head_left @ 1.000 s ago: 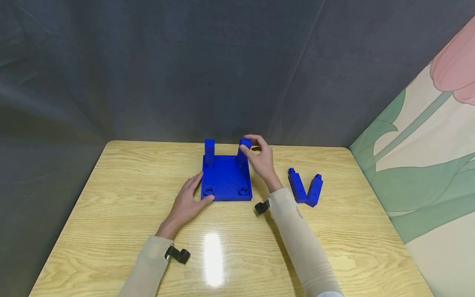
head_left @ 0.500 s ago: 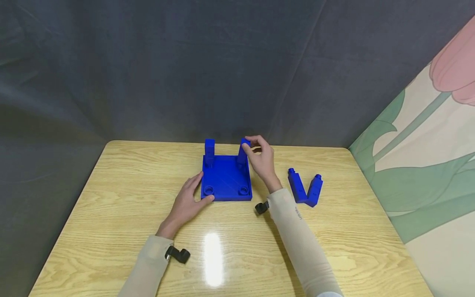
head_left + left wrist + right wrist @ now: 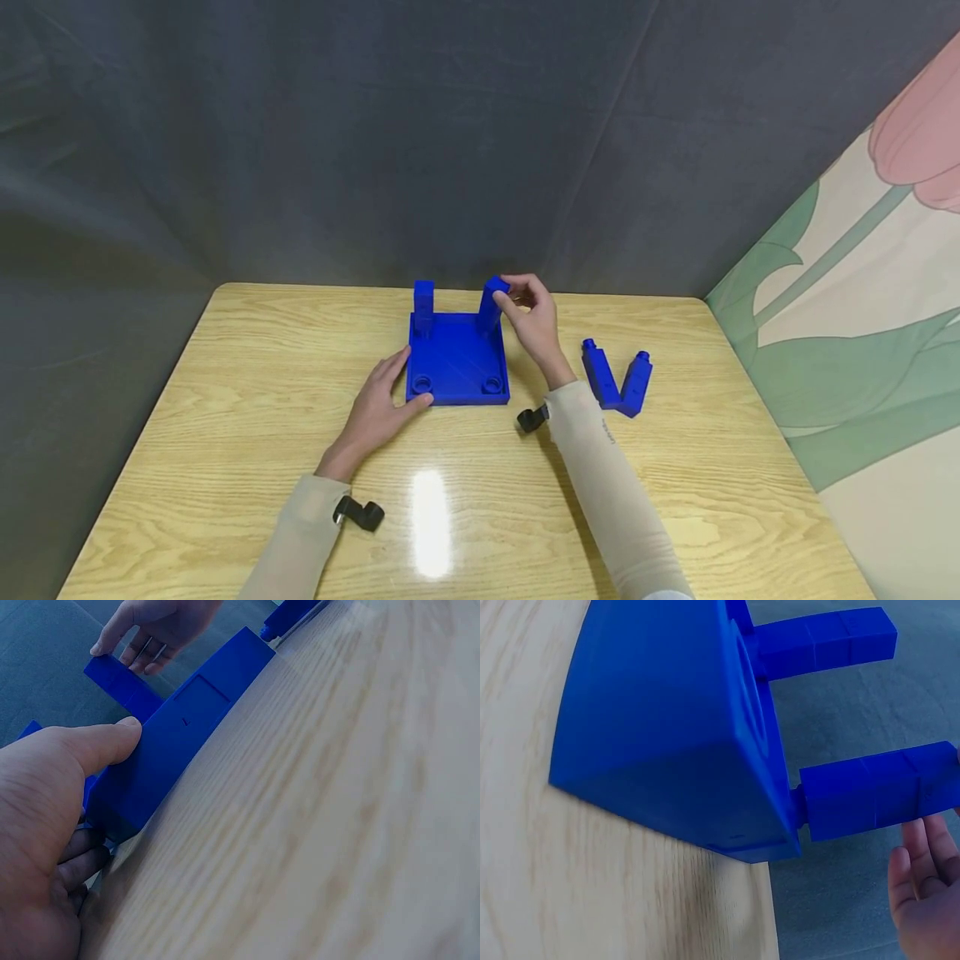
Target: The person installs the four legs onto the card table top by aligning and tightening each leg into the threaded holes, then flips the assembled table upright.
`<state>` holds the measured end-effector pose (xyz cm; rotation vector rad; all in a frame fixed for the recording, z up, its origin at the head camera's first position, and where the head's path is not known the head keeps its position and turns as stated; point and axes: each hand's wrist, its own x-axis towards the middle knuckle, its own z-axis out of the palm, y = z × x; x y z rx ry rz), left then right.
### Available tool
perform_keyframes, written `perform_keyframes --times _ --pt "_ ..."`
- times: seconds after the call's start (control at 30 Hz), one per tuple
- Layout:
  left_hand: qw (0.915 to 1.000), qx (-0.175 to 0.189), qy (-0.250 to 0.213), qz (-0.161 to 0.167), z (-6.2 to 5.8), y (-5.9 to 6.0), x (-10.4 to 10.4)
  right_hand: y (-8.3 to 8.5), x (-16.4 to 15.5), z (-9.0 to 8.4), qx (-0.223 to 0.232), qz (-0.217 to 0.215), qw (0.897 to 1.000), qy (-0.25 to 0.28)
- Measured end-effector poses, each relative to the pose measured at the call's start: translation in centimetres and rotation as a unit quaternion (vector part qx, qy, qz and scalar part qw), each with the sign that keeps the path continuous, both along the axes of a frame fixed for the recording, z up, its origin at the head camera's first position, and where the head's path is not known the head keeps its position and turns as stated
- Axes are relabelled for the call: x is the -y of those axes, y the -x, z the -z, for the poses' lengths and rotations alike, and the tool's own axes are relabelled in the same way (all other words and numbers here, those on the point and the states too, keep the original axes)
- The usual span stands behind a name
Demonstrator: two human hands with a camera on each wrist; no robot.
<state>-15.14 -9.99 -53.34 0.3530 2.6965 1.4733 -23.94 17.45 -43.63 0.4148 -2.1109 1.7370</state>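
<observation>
My right hand (image 3: 534, 325) pinches the top of the far-right blue square plastic peg (image 3: 491, 303), thumb and fingertips closed on its upper end. That peg stands in the back right corner of the flat blue square plastic base plate (image 3: 457, 363), leaning slightly rather than dead upright; from my right wrist its round neck sits at the socket mouth. A second blue square peg (image 3: 423, 307) stands upright in the back left corner. My left hand (image 3: 377, 410) rests on the light wooden counter (image 3: 225, 392) against the plate's near left corner, thumb straight along its front edge and fingers laid along its left side, so it braces the plate with nothing clasped. The two front sockets of the plate show as open rings. Two more blue pegs (image 3: 617, 382) lie on the counter to the right of the plate, touching at their near ends in a V, well apart from both hands
</observation>
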Motion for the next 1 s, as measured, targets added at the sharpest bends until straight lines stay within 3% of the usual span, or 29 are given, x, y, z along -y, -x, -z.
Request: perform_keyframes --times 0.27,0.63,0.77,1.0 --pt "1.0 0.003 0.004 0.0 0.0 0.1 0.0 0.0 0.2 0.1 0.022 0.013 1.0 -0.008" --pt "0.9999 0.008 0.006 -0.002 0.0 0.1 -0.1 0.0 0.3 0.0 0.057 -0.037 0.998 -0.008" --pt "1.0 0.009 0.004 -0.002 -0.1 0.1 -0.1 0.2 0.4 0.2 0.048 -0.015 0.999 -0.008" --pt "1.0 0.003 -0.002 -0.002 0.0 0.1 -0.1 1.7 0.3 2.4 0.051 0.052 0.997 -0.015"
